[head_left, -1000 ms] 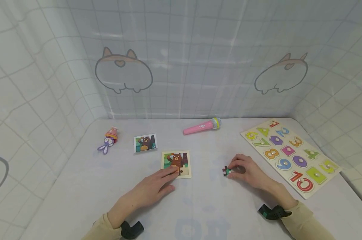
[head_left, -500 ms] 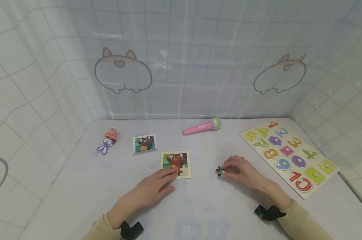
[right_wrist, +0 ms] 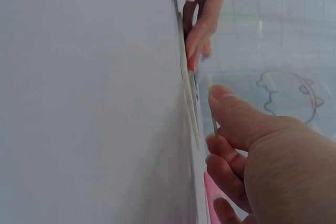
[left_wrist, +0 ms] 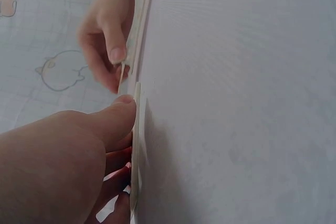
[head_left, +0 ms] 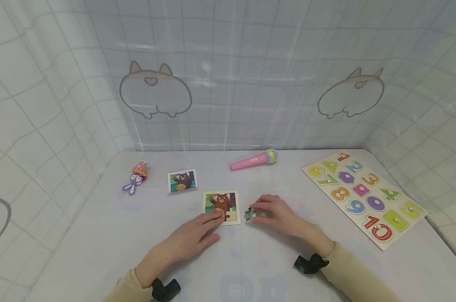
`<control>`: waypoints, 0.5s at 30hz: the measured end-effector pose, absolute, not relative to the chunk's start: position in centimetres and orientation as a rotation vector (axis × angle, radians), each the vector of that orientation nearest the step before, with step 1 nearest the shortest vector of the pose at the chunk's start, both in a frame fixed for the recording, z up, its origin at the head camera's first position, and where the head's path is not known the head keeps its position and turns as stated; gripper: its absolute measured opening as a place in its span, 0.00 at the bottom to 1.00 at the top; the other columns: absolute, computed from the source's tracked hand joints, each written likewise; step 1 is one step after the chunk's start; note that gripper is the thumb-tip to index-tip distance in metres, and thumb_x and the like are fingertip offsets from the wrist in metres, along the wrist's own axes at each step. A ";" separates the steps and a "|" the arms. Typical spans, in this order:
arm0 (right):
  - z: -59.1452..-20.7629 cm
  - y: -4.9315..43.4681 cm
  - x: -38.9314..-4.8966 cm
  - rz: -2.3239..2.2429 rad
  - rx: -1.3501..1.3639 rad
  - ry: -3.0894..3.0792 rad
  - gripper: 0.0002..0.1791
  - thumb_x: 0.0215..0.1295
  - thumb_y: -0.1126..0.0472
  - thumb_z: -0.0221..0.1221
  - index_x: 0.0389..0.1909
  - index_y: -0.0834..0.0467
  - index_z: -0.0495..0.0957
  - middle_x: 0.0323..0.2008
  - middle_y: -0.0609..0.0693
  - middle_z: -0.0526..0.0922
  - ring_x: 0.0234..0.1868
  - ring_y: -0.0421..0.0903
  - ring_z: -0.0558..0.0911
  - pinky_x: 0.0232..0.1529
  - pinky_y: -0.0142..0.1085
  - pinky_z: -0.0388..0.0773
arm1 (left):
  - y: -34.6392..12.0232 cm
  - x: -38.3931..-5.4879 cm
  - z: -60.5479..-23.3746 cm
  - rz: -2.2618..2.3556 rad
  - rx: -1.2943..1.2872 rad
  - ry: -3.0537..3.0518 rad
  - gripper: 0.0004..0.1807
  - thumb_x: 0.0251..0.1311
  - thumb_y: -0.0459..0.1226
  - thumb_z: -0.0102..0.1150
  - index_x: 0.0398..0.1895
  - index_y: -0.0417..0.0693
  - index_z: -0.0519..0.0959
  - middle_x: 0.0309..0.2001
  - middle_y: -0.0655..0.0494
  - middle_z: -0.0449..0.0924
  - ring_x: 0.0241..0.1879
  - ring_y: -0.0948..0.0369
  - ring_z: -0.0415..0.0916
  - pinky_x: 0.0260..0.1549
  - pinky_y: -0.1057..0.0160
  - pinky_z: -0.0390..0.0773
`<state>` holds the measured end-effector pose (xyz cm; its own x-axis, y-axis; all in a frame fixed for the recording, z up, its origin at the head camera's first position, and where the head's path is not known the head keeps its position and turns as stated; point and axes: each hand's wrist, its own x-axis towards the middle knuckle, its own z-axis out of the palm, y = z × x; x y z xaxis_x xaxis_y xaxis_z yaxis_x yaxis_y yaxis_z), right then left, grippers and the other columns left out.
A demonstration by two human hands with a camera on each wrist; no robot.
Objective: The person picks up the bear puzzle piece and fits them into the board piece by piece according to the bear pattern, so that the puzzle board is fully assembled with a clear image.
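Note:
A small square jigsaw puzzle board [head_left: 233, 215] with a brown bear picture lies flat in the middle of the table, its lower right part bare in the head view. My left hand [head_left: 190, 237] rests its extended fingers on the board's lower left, covering that corner. Just right of the board, my right hand [head_left: 277, 216] pinches a small green and brown puzzle piece [head_left: 250, 214] between thumb and fingers. Seen edge-on in the right wrist view, the thin piece [right_wrist: 214, 121] is held close to the board's edge [right_wrist: 189, 93], above table level.
Behind the board lies a bear picture card [head_left: 182, 181]. A purple rabbit toy with a pink hat [head_left: 136, 178] is at the far left, a pink toy microphone [head_left: 254, 160] at the back. On the right lies a number-and-shape puzzle board [head_left: 363, 199]. Patterned curtains [head_left: 228, 84] enclose the table.
My right hand has moved left across the table with the puzzle piece, from near the number board to beside the bear puzzle. My left hand has stayed in place.

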<state>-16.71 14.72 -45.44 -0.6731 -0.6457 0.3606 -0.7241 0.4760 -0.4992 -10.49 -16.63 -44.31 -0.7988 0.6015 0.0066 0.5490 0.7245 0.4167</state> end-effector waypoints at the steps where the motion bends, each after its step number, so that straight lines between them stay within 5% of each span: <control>1: -45.5 14.3 -16.8 0.961 1.215 -2.596 0.19 0.58 0.54 0.72 0.49 0.54 0.86 0.40 0.42 0.82 0.42 0.37 0.76 0.47 0.37 0.73 | -16.6 -10.5 -44.3 0.615 0.939 2.796 0.29 0.74 0.52 0.50 0.73 0.52 0.68 0.75 0.57 0.62 0.75 0.53 0.59 0.70 0.48 0.66; 15: -45.6 9.3 -17.5 0.936 1.275 -2.571 0.18 0.62 0.50 0.69 0.49 0.54 0.86 0.42 0.42 0.83 0.44 0.37 0.78 0.49 0.39 0.70 | -16.7 -10.4 -44.2 0.603 0.977 2.813 0.29 0.74 0.51 0.51 0.73 0.51 0.68 0.75 0.55 0.63 0.74 0.53 0.60 0.69 0.48 0.67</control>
